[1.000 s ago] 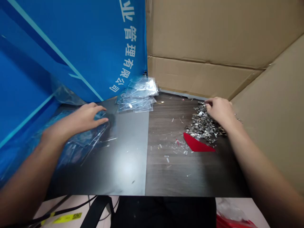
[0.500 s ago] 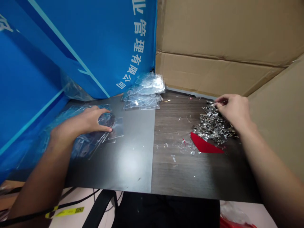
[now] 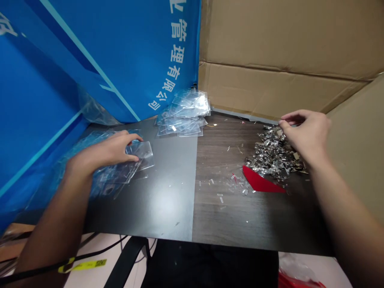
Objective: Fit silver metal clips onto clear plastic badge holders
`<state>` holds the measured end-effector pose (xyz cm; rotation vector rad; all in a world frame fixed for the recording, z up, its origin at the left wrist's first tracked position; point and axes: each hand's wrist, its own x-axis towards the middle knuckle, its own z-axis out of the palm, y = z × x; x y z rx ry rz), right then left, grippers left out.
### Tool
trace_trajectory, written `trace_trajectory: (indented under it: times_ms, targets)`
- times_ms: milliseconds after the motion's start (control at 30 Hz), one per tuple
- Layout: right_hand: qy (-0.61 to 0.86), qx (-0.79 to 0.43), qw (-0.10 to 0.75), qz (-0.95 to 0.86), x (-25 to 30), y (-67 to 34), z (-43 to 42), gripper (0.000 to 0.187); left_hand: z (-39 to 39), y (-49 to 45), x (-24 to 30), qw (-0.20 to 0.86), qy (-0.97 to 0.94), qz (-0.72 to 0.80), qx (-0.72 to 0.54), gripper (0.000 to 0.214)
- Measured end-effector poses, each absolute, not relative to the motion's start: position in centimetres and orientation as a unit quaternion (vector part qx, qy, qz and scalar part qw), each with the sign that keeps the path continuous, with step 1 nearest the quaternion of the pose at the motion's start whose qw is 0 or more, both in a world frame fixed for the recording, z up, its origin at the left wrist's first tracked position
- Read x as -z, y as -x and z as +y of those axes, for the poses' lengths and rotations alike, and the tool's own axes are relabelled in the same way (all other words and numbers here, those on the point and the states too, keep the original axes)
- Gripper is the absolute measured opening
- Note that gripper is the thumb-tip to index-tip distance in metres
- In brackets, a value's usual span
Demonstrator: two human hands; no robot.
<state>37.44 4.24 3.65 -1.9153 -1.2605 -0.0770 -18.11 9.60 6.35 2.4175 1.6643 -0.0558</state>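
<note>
My left hand (image 3: 103, 153) rests on a spread of clear plastic sleeves (image 3: 120, 172) at the left of the dark table (image 3: 168, 200). Its thumb and fingers pinch one clear sleeve (image 3: 142, 151) and lift its edge. My right hand (image 3: 306, 132) hovers over the far side of a heap of small shiny metal clips (image 3: 273, 156). Its fingertips are pinched together on a small clip at the heap's top edge. A red sheet (image 3: 259, 182) pokes out from under the heap.
A second stack of clear sleeves (image 3: 186, 116) lies at the back by the blue banner (image 3: 90, 60). Cardboard walls (image 3: 270, 60) close the back and right. Small clear bits (image 3: 222, 192) litter the table's middle. Cables and a yellow tag (image 3: 84, 265) hang below the front edge.
My left hand has pulled one clear sleeve up from the pile. My right hand has risen from the heap's top, fingertips now pinched.
</note>
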Motion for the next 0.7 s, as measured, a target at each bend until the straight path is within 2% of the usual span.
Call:
trace_trajectory:
  times_ms: [67,133,267,400,500,567,700]
  targets:
    - [0.751,0.005,0.467,-0.467,-4.1,-36.8,4.2,0.014,9.2,17.4,-7.2,0.100,-0.823,0.559,0.005,0.061]
    - [0.729,-0.010,0.518,-0.447,-4.4,-36.2,4.2,0.012,8.7,16.2,-8.3,0.144,-0.813,0.564,-0.011,0.046]
    - [0.678,-0.010,0.592,-0.436,-5.0,-35.4,4.2,0.008,7.2,12.8,-9.7,0.309,-0.786,0.520,-0.125,0.034]
    - [0.601,-0.137,0.673,-0.408,-5.8,-33.2,3.5,0.016,5.6,8.2,-8.7,0.475,-0.735,0.407,-0.261,0.021]
    - [0.569,-0.287,0.657,-0.403,-6.0,-30.2,2.1,0.022,4.3,4.6,-6.8,0.604,-0.656,0.335,-0.303,0.025]
    - [0.537,-0.413,0.612,-0.408,-5.8,-28.0,0.9,0.017,3.6,2.6,-5.3,0.660,-0.616,0.296,-0.311,0.029]
    - [0.451,-0.629,0.485,-0.407,-4.6,-24.0,-1.8,0.013,2.7,0.7,-2.5,0.656,-0.626,0.238,-0.347,0.035]
